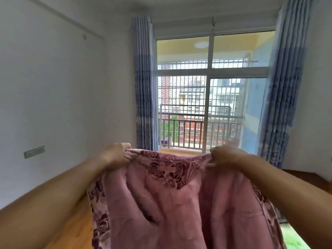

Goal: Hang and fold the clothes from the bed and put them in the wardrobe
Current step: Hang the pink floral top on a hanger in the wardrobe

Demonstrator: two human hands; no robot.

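Before the balcony window (206, 97), a pink rose-patterned garment (170, 203) is held spread in the air.
Its top edge is pinched at one corner by the left hand (116, 155), fingers curled over the fabric; the cloth sags between and hangs in loose folds; the other corner is gripped likewise by the right hand (226, 157). Soft, light, limp handling is judged likely, so hold is best taken at both shoulders.

Soft matt pink cloth garment (179, 203), glossy wooden floor (75, 229).
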